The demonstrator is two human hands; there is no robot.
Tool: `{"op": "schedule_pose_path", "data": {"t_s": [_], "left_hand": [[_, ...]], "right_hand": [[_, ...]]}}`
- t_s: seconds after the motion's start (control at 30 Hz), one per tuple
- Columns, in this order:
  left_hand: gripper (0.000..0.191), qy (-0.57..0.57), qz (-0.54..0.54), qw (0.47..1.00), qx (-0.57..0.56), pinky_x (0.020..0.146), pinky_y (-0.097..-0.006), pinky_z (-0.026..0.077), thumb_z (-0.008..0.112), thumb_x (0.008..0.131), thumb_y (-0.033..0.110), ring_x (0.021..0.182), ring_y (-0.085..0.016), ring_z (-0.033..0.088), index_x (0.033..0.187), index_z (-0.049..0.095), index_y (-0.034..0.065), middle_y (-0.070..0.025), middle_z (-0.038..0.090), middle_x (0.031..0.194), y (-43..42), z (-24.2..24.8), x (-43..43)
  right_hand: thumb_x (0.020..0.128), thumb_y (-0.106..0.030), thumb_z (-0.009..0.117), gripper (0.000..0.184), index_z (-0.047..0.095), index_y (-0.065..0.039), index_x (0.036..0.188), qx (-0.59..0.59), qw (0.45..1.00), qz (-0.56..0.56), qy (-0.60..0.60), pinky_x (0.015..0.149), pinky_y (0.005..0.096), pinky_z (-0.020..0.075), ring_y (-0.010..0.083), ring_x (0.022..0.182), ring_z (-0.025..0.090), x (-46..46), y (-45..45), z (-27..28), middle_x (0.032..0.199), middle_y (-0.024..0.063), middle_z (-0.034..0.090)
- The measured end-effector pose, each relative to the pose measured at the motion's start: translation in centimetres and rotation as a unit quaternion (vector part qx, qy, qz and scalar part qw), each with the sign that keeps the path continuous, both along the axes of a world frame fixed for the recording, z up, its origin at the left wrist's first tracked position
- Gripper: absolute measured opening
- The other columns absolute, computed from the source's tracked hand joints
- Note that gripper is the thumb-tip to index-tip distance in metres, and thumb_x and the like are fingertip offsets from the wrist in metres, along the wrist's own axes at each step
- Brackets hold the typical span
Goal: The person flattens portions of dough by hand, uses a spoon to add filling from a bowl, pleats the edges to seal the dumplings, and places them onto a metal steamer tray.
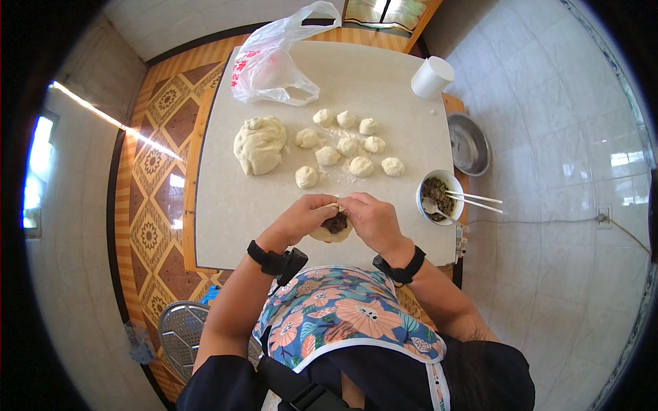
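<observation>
Near the table's front edge, my left hand and my right hand pinch the far rim of a round dough wrapper. Dark minced filling lies exposed in its middle, and the near rim is unfolded. Beyond my hands sit several small dough balls with loose flour around them, and to their left a large lump of dough. On the right a white bowl holds more minced filling, a metal spoon and a pair of chopsticks.
A clear plastic bag with red writing lies at the table's back left. A white paper roll stands at the back right corner. Beside the table's right edge is a metal basin. A metal-backed chair is at the lower left.
</observation>
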State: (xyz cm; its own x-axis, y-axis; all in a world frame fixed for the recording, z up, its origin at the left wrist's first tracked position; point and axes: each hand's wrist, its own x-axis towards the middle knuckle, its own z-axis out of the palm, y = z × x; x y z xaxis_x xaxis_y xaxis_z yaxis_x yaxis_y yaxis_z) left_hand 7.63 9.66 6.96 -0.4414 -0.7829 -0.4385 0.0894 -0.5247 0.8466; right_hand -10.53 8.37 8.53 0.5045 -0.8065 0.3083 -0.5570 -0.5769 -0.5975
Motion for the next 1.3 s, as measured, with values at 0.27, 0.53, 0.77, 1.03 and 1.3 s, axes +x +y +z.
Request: {"op": "schedule_pose_path", "data": {"t_s": [0.27, 0.53, 0.77, 1.03, 1.3], "left_hand": [[0.027, -0.031, 0.119, 0.992, -0.001, 0.075, -0.025, 0.049, 0.053, 0.088, 0.013, 0.081, -0.011, 0.06, 0.11, 0.059, -0.0019, -0.0072, 0.062, 0.096, 0.7, 0.6, -0.9], [0.031, -0.127, -0.029, 0.99, -0.056, 0.073, -0.024, 0.049, 0.054, 0.087, 0.015, 0.082, -0.01, 0.059, 0.112, 0.058, -0.0028, -0.0059, 0.063, 0.095, -0.4, 0.0, 0.0], [0.042, 0.04, 0.106, 0.991, 0.065, 0.081, -0.0287, 0.049, 0.052, 0.089, 0.023, 0.091, -0.016, 0.06, 0.123, 0.047, -0.0012, -0.0074, 0.06, 0.106, 0.0, 0.3, 0.4], [0.031, 0.163, 0.252, 0.95, 0.086, 0.079, -0.0301, 0.052, 0.051, 0.092, 0.022, 0.09, -0.013, 0.059, 0.115, 0.051, 0.0009, -0.0054, 0.058, 0.103, 0.7, -0.9, -1.8], [0.024, 0.043, 0.21, 0.977, 0.022, 0.07, -0.0317, 0.056, 0.053, 0.09, 0.013, 0.079, -0.013, 0.06, 0.109, 0.054, -0.0011, -0.0064, 0.059, 0.091, 0.7, 0.5, -1.7]], "right_hand": [[0.075, -0.005, 0.06, 0.016, 0.064, -0.009, 0.091, -0.025, 0.999, -0.025, 0.002, 0.056, 0.032, 0.05, 0.0238, 0.069, 0.062, -0.2, 0.1, 0.3, 0.08, 0.0065, 0.062], [0.074, -0.005, 0.06, 0.021, 0.063, -0.009, 0.094, -0.025, 0.997, 0.02, 0.076, 0.055, 0.0309, 0.0498, 0.0229, 0.07, 0.062, -0.4, 0.0, 0.5, 0.08, 0.0066, 0.061], [0.075, -0.007, 0.064, 0.013, 0.064, -0.002, 0.087, 0.116, 0.977, -0.127, -0.126, 0.054, 0.0297, 0.0496, 0.0215, 0.061, 0.062, 0.1, 0.3, 0.0, 0.076, 0.0123, 0.061], [0.077, -0.008, 0.064, 0.012, 0.062, 0.0, 0.086, 0.244, 0.943, -0.161, -0.161, 0.051, 0.0268, 0.049, 0.016, 0.055, 0.062, 1.0, 0.6, -0.3, 0.069, 0.0099, 0.063], [0.07, -0.01, 0.066, 0.013, 0.062, -0.008, 0.082, 0.0, 0.995, -0.101, -0.001, 0.056, 0.034, 0.0484, 0.0248, 0.067, 0.061, 0.9, 0.7, 0.4, 0.078, 0.0074, 0.061]]}}
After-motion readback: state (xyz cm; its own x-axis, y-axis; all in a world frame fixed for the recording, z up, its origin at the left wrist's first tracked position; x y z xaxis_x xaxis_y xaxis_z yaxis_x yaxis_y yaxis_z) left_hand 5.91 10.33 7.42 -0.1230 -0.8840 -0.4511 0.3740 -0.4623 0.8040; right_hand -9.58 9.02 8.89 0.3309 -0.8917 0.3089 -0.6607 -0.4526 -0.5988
